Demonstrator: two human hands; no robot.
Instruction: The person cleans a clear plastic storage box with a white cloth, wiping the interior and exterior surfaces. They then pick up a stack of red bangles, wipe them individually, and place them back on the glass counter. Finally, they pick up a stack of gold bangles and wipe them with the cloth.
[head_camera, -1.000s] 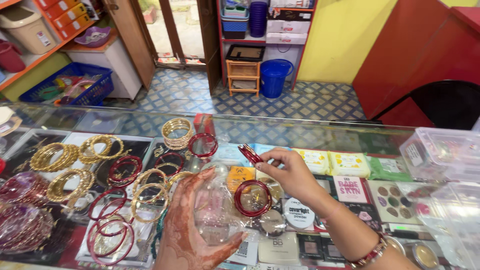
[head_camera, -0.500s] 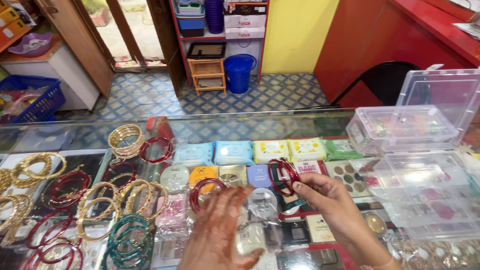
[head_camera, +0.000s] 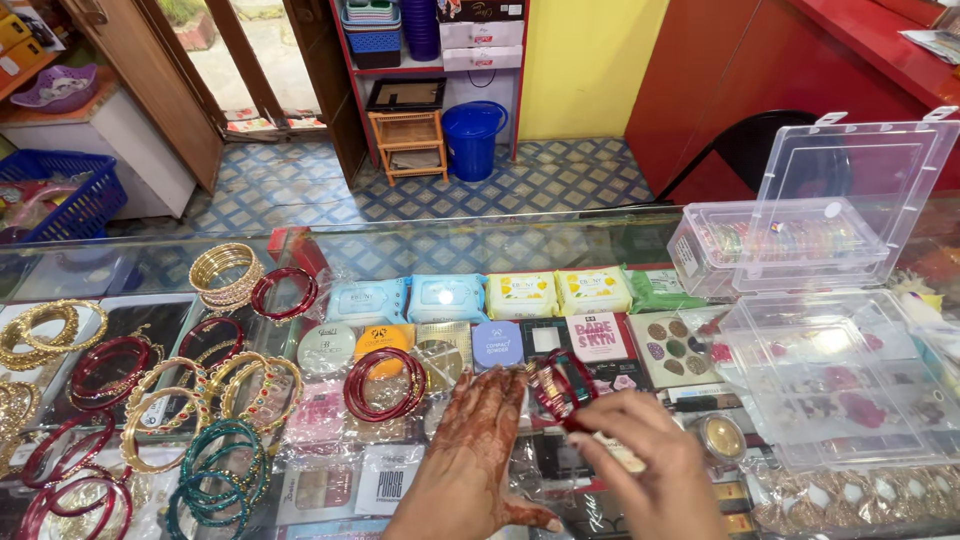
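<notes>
My right hand (head_camera: 640, 465) pinches a small set of dark red bangles (head_camera: 560, 385) and holds them upright just above the glass counter (head_camera: 520, 245). Beside it, my left hand (head_camera: 475, 455), marked with henna, lies palm down on crinkled clear plastic wrap (head_camera: 400, 420) on the counter. Its fingers are stretched flat and hold nothing. Left of its fingertips a second stack of red bangles (head_camera: 385, 385) rests on the wrap.
Open clear plastic boxes (head_camera: 820, 380) stand at the right; the one with the raised lid (head_camera: 860, 180) holds coloured bangles. Gold bangles (head_camera: 225, 270), red-and-gold bangles (head_camera: 110, 365) and green bangles (head_camera: 215, 470) cover the left. Cosmetics lie under the glass. A blue bucket (head_camera: 470, 135) stands on the floor beyond.
My left hand has let go of the red bangle stack, which now lies on the counter, and has flattened onto the wrap. My right hand has dropped lower with its bangles. The view has swung right.
</notes>
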